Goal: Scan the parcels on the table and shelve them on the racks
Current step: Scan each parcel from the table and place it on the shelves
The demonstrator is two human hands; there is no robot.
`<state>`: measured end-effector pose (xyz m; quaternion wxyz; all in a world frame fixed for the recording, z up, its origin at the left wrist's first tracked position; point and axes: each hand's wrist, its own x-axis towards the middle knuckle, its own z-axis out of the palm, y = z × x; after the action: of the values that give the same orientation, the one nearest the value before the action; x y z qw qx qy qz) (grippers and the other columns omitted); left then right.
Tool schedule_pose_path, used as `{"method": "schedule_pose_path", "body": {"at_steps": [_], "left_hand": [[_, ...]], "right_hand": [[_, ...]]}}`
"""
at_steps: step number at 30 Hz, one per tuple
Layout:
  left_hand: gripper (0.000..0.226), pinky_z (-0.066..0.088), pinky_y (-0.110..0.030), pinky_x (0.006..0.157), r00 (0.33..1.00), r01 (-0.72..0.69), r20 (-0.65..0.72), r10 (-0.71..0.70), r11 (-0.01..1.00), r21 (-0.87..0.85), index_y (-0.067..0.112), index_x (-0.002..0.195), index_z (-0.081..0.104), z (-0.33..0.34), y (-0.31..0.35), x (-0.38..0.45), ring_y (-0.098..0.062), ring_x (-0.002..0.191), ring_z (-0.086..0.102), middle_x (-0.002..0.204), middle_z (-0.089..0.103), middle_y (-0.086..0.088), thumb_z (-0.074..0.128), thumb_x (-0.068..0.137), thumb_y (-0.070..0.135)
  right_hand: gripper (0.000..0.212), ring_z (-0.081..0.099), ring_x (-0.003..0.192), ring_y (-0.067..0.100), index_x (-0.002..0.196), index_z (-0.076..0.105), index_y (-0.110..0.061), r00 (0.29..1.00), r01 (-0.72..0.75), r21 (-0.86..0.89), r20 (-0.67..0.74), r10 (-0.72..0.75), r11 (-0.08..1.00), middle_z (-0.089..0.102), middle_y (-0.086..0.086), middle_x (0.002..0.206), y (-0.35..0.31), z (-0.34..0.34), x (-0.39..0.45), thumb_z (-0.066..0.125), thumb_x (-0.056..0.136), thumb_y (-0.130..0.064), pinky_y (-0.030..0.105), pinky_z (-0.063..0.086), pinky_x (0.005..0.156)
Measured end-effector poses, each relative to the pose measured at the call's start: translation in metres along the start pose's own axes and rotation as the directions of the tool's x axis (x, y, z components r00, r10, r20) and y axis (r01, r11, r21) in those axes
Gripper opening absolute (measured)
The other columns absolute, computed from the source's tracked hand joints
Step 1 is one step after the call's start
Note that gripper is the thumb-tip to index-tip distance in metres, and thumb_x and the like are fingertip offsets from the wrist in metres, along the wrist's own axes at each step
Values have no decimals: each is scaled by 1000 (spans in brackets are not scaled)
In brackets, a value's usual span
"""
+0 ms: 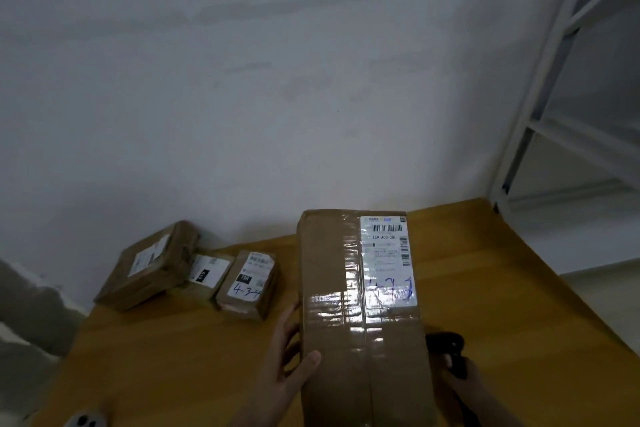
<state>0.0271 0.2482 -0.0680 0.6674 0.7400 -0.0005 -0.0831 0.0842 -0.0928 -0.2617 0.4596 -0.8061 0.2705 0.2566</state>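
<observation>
A: Start at the left. Where does the parcel sit from the fingers?

B: The left hand [289, 362] lies against the left flank of the long brown cardboard box sealed with clear tape [360, 315]. The box is directly to the right of its fingers [289, 317], touching them, with the thumb hooked over the top edge. The fingers are fairly straight, steadying rather than clamping.

A: And the box's long axis?

B: It runs away from the person across the yellow wooden table [502, 288], with the white shipping label with a barcode [386, 260] at the far right of the top face, well beyond both hands.

A: The other side?

B: The right hand [464, 381] is curled round a black handheld scanner [446, 347], just to the right of the box's near end. I judge the scanner must tip up and forward to catch the barcode.

A: Other parcels?

B: Three smaller brown parcels [194, 270] lie far to the left of the left fingers; a white metal rack [540, 97] stands beyond the right hand.
</observation>
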Motion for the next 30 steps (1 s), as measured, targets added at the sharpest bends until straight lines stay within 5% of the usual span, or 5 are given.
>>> {"method": "schedule_pose_path", "body": {"at_steps": [9, 12, 16, 22, 30], "left_hand": [[96, 49, -11, 83, 998, -41, 49, 41, 999, 0, 46, 137, 26, 8, 0, 12, 13, 113, 53, 120, 53, 41, 73, 57, 72], [74, 50, -10, 76, 997, -15, 79, 18, 999, -32, 50, 132, 26, 20, 5, 14, 21, 103, 53, 117, 53, 39, 72, 74, 51], [62, 53, -15, 75, 990, 6, 143, 6, 996, -88, 49, 131, 28, 42, 13, 16, 18, 103, 55, 125, 48, 28, 59, 88, 18], [57, 56, -21, 75, 967, 16, 256, 9, 995, -97, 58, 125, 31, 103, 36, 14, 8, 106, 59, 111, 61, 33, 59, 85, 29], [87, 46, -47, 103, 898, 42, 440, 14, 992, -117, 64, 128, 35, 206, 71, -22, -12, 125, 53, 135, 55, 18, 78, 53, 71]], "right_hand": [[42, 51, 87, 27, 124, 45, 7, 995, -9, 80, -95, 17, 997, 53, 15, 99, -16, 0, -39, 61, 91, -13, 28, 42, 62], [56, 55, 96, 30, 126, 45, 5, 986, 3, 103, -165, 14, 995, 55, 17, 107, -12, -7, -58, 64, 89, -32, 40, 45, 77], [56, 46, 123, 27, 134, 46, -19, 917, 296, 296, -355, -183, 908, 46, 10, 136, -22, -35, -112, 59, 88, -47, 41, 43, 98], [57, 47, 128, 11, 135, 36, -55, 901, 384, 602, -80, -426, 700, 49, -15, 138, -40, -102, -212, 45, 81, -73, 46, 44, 104], [83, 62, 112, 10, 133, 32, -59, 871, 470, 622, -215, -441, 626, 57, -15, 129, 38, -183, -298, 73, 61, -65, 30, 53, 89]]}}
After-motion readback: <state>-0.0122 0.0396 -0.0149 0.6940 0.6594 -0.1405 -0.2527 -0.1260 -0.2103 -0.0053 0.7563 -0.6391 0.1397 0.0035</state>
